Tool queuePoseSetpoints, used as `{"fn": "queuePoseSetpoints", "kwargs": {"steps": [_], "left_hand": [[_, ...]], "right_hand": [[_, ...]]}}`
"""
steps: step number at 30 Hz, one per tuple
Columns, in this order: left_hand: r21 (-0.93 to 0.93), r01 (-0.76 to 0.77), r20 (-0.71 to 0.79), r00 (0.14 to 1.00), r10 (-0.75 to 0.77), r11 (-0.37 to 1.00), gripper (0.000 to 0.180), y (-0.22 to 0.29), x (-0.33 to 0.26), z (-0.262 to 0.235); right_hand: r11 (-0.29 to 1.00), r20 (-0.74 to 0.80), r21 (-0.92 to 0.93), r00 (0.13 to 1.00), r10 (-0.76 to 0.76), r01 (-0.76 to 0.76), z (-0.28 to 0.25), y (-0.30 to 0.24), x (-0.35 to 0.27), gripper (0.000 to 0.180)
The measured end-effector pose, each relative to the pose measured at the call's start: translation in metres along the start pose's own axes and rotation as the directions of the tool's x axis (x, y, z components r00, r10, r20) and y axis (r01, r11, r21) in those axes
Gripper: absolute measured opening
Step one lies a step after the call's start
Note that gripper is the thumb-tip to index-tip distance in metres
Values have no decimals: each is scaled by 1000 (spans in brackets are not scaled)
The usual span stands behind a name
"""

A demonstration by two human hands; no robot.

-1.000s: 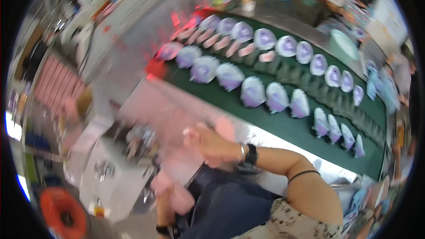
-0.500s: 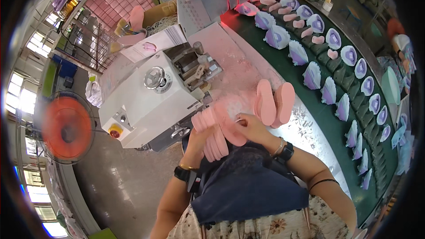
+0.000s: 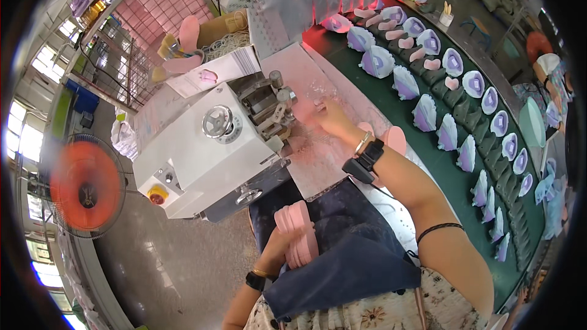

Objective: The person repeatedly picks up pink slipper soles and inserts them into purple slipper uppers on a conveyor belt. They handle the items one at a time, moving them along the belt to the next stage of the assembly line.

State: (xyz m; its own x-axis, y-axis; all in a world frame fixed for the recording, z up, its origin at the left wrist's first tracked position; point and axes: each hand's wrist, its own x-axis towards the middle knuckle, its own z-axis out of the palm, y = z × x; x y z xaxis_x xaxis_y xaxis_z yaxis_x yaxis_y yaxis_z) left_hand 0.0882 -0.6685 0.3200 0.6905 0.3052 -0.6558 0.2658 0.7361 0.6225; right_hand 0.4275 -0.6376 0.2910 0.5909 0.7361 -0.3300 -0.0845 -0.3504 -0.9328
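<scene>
My left hand is closed around a stack of pink insoles, held upright over the dark blue apron on my lap. My right hand reaches forward, its fingers pinching a single pink insole. That insole lies against the working head of a white machine with a round handwheel. Whether the head grips the insole cannot be told. Other pink insoles lie on the table beyond my right forearm, which partly covers them.
A green conveyor on the right carries rows of purple-and-white shoe uppers and small pink pieces. Behind the machine stands a cardboard box. An orange fan is at left. Another person is at the far right.
My right hand has gone from beside the stack, forward to the machine's head with one insole. My left hand has drawn the stack back toward my lap.
</scene>
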Motion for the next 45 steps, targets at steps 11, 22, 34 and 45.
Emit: {"fn": "queuePoseSetpoints", "kwargs": {"steps": [11,22,34,45], "left_hand": [[-58,-36,-41,999,34,998,43,14,-15,16],[108,108,-310,948,-70,988,48,14,16,32],[100,172,-675,735,-60,980,44,-24,58,-10],[136,-169,-228,953,197,976,32,27,62,41]], "right_hand": [[919,-280,-306,899,-336,248,15,11,54,31],[825,-468,498,884,-2,266,-176,55,93,28],[768,-731,-634,398,-555,-92,-389,172,113,35],[960,424,-77,881,-212,269,-12,32,-184,49]]}}
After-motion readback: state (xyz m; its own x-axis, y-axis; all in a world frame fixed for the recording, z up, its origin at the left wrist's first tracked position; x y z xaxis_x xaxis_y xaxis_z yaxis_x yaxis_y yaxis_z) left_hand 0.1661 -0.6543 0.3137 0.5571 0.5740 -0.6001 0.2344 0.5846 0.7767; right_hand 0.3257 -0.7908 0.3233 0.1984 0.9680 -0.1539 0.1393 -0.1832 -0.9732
